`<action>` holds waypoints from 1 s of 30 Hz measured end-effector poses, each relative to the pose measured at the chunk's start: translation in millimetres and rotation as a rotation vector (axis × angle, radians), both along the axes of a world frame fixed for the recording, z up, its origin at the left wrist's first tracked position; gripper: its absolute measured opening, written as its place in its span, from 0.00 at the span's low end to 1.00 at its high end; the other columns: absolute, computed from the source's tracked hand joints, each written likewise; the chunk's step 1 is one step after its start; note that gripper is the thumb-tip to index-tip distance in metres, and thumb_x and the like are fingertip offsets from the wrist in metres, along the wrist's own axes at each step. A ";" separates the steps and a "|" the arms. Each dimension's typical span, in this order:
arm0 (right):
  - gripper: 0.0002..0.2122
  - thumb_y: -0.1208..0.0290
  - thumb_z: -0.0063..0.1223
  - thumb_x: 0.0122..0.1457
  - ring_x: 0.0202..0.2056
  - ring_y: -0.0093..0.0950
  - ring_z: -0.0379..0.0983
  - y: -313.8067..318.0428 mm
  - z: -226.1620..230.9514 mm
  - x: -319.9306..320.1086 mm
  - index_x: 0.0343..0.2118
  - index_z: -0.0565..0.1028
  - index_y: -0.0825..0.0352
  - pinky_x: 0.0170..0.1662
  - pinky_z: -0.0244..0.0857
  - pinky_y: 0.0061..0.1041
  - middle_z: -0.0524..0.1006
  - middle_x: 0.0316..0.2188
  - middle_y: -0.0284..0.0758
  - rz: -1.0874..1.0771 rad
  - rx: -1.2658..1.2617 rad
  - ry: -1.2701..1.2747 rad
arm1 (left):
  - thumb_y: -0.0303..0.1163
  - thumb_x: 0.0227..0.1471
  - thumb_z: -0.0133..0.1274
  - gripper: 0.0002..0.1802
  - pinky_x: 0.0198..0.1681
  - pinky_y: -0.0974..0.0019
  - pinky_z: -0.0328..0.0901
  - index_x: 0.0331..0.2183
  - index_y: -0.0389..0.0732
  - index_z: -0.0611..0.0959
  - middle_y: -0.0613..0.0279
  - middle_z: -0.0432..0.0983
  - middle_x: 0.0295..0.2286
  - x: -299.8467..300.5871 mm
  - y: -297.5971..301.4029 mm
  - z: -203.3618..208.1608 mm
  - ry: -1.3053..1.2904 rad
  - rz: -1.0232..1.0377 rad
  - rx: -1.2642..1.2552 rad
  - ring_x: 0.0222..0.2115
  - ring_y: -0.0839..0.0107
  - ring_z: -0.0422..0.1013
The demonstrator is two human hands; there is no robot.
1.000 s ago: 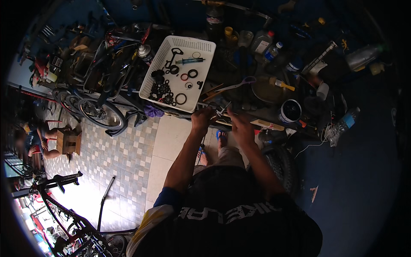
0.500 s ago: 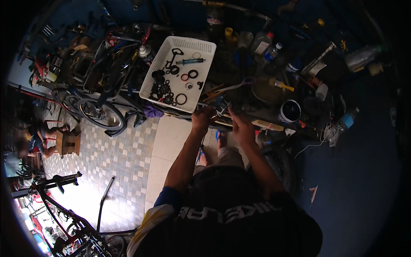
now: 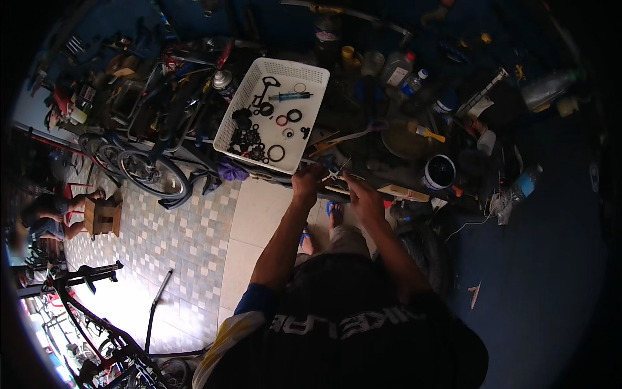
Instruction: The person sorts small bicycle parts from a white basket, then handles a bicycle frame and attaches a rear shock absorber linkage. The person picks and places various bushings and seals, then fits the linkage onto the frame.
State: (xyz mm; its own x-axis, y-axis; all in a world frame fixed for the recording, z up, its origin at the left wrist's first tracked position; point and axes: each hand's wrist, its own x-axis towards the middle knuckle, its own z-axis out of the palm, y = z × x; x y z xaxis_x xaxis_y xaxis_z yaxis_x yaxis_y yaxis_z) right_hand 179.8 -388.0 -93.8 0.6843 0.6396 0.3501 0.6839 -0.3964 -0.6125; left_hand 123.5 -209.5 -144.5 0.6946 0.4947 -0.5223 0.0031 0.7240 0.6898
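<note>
My left hand [image 3: 309,181] is closed at the bench's front edge, its fingers on a small silvery metal part [image 3: 334,174] with short arms. My right hand [image 3: 364,196] comes up to the other side of that part, thumb and fingers pressed together; whatever they pinch is too small to make out. Just beyond the left hand stands a white perforated tray [image 3: 228,123]. In it lie a blue syringe [image 3: 291,96], black rings [image 3: 276,153], a reddish ring [image 3: 282,120] and a heap of small dark parts [image 3: 246,142].
On the bench behind my hands are scissors [image 3: 366,131], a yellow-handled brush [image 3: 431,134], a dark-filled tub [image 3: 439,172] and several bottles [image 3: 396,69]. A spray can [image 3: 223,82] stands left of the tray. Bicycles [image 3: 152,174] and a seated person [image 3: 48,217] are farther left.
My right hand has shifted slightly, its fingers lower and closer to the metal part. The tray and bench appear a little lower in view. The seated person's posture has changed.
</note>
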 end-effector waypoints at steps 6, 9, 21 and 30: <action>0.25 0.83 0.52 0.58 0.38 0.42 0.78 -2.9 -1.2 9.3 0.58 0.76 0.53 0.40 0.72 0.40 0.80 0.36 0.43 0.018 -0.117 0.091 | 0.32 0.60 0.56 0.15 0.40 0.54 0.77 0.44 0.29 0.79 0.52 0.79 0.36 1.3 -0.2 -4.7 -0.009 0.014 -0.013 0.37 0.61 0.78; 0.24 0.82 0.52 0.59 0.39 0.42 0.79 6.9 12.5 7.1 0.58 0.76 0.54 0.40 0.72 0.40 0.80 0.38 0.43 0.012 -0.056 0.103 | 0.31 0.61 0.55 0.15 0.39 0.55 0.76 0.43 0.29 0.79 0.53 0.79 0.36 -1.8 0.0 -5.1 -0.001 0.011 -0.017 0.37 0.62 0.78; 0.26 0.82 0.53 0.58 0.39 0.45 0.78 23.4 9.5 10.8 0.59 0.74 0.53 0.40 0.73 0.40 0.80 0.40 0.43 0.057 -0.022 0.040 | 0.31 0.61 0.56 0.16 0.40 0.58 0.76 0.45 0.28 0.79 0.52 0.80 0.36 -3.3 -0.4 1.6 0.025 -0.023 -0.035 0.37 0.62 0.78; 0.26 0.84 0.52 0.57 0.38 0.42 0.78 20.7 -6.7 19.5 0.59 0.74 0.53 0.40 0.73 0.38 0.80 0.39 0.42 0.089 -0.170 -0.020 | 0.32 0.61 0.56 0.17 0.40 0.58 0.77 0.45 0.27 0.78 0.50 0.79 0.35 -0.3 -0.7 -0.8 0.005 -0.042 -0.032 0.36 0.61 0.78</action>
State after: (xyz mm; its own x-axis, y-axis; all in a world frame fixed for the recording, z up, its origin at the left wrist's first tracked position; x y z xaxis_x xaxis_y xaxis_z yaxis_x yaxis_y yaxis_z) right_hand 199.2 -367.3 -100.6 0.6162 0.7486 0.2448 0.7322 -0.4299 -0.5283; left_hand 123.2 -210.2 -145.4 0.7117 0.4485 -0.5406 0.0369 0.7447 0.6664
